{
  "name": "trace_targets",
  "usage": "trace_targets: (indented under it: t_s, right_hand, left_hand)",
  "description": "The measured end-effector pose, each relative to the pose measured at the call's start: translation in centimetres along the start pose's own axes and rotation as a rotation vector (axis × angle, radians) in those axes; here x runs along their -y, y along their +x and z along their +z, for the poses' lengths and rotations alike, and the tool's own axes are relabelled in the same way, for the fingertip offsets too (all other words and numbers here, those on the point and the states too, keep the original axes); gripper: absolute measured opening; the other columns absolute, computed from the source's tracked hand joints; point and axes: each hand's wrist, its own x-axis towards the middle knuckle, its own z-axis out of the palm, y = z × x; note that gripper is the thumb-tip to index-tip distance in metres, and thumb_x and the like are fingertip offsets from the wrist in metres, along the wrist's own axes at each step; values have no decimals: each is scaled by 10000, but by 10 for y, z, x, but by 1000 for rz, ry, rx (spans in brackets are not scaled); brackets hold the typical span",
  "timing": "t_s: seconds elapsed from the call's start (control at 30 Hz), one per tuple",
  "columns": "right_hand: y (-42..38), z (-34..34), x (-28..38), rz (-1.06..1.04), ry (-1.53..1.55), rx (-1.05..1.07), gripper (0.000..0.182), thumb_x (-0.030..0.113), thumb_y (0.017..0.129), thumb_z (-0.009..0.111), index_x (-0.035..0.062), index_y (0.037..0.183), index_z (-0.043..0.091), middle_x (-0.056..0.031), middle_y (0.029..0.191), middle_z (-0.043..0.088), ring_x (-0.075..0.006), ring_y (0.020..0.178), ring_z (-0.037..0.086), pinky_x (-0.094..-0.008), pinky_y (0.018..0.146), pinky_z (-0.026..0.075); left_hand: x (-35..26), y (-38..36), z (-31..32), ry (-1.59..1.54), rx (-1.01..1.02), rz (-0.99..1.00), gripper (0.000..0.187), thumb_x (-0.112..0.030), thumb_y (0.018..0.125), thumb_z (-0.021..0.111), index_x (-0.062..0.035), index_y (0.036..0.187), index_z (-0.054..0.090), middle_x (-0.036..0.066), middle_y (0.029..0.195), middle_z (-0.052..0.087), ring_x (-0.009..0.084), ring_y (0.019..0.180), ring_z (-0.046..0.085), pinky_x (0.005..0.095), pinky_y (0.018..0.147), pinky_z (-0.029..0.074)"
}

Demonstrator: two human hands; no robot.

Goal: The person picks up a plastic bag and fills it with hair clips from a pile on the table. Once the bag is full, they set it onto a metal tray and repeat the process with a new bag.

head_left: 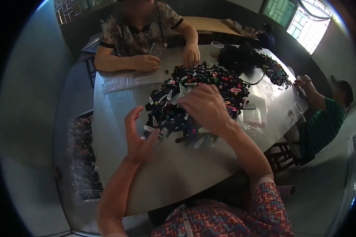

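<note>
A large heap of small hair clips (197, 94), mostly black with white and pink ones, covers the middle of a grey table (174, 173). My right hand (206, 107) reaches over the heap, palm down, fingers curled toward a clear plastic bag (178, 96) at its fingertips; I cannot tell if it grips it. My left hand (138, 134) hovers at the heap's near-left edge with its fingers spread and nothing in it.
A person across the table rests both hands (168, 59) near the heap's far side beside a clear plastic sheet (126, 81). Another person's hand (306, 85) works at the right edge. Clear cups (296, 110), plastic bags (253, 118) and a crate of packets (83, 158) on the floor.
</note>
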Motion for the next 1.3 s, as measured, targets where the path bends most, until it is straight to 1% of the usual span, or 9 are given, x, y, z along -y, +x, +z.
trace_targets:
  t_s: [0.17, 0.27, 0.37, 0.43, 0.57, 0.67, 0.93, 1.07, 1.3]
  right_hand:
    - [15, 34, 44, -257, 225, 197, 234, 167, 734, 722, 138, 966, 717, 11, 887, 657, -185, 902, 599, -339, 848, 457]
    - [10, 48, 47, -285, 319, 137, 195, 129, 747, 702, 111, 940, 686, -9, 875, 643, -201, 895, 594, -346, 839, 455]
    - [5, 51, 41, -120, 422, 63, 244, 127, 800, 729, 92, 1039, 697, -33, 919, 660, -223, 905, 605, -367, 820, 474]
    - [10, 38, 31, 110, 523, 45, 307, 160, 838, 747, 80, 1128, 686, -68, 964, 673, -256, 935, 613, -393, 827, 495]
    - [5, 50, -1, 635, 950, 103, 325, 240, 967, 670, 22, 1207, 658, -38, 986, 677, -105, 900, 628, -253, 819, 504]
    - [2, 50, -13, 653, 1182, 216, 456, 355, 1032, 552, 12, 1328, 605, -48, 1158, 677, -105, 1036, 597, -273, 933, 461]
    - [0, 51, 4, 752, 1301, 637, 380, 229, 1001, 616, -19, 1288, 619, -71, 1201, 679, -136, 1094, 621, -301, 957, 494]
    - [-5, 61, 17, 616, 1311, 578, 261, 73, 956, 650, -26, 1197, 670, -54, 1082, 724, -96, 951, 662, -246, 849, 528]
    - [-9, 71, 21, 689, 1186, 430, 190, 109, 950, 668, -39, 1060, 717, -24, 876, 723, -50, 780, 633, -217, 710, 518]
  left_hand:
    - [-16, -1, 1, 73, -4, 110, 612, -91, 785, 767, -1, 1334, 512, 160, 1279, 551, 280, 1258, 502, 412, 1057, 408]
    - [-10, -10, 0, 7, 148, -92, 445, -44, 796, 754, -5, 1214, 605, 156, 1137, 648, 254, 1104, 618, 382, 958, 494]
    - [-13, -7, -1, -35, 180, -330, 248, -33, 855, 727, -8, 1093, 664, 118, 1000, 717, 201, 898, 685, 337, 822, 553]
    - [-3, -8, 1, -472, 123, -634, 147, -65, 923, 690, -4, 1056, 677, 93, 977, 735, 148, 828, 687, 301, 749, 560]
    - [1, 2, -9, -631, 30, -789, 133, -110, 959, 668, -10, 1045, 683, 59, 964, 718, 121, 809, 673, 283, 725, 552]
    - [8, 1, -9, -807, -110, -843, 150, -153, 960, 679, -19, 1028, 680, 48, 919, 703, 126, 776, 665, 285, 705, 551]
    - [15, -3, -4, -969, -214, -875, 133, -149, 931, 725, -57, 1010, 669, 55, 932, 703, 161, 843, 692, 299, 781, 579]
    - [14, -3, -3, -985, -181, -866, 136, -134, 924, 731, -54, 1013, 668, 62, 955, 708, 174, 886, 701, 304, 815, 584]
    - [15, -4, -1, -983, -163, -837, 158, -115, 920, 732, -45, 1043, 660, 74, 976, 714, 178, 910, 705, 299, 847, 577]
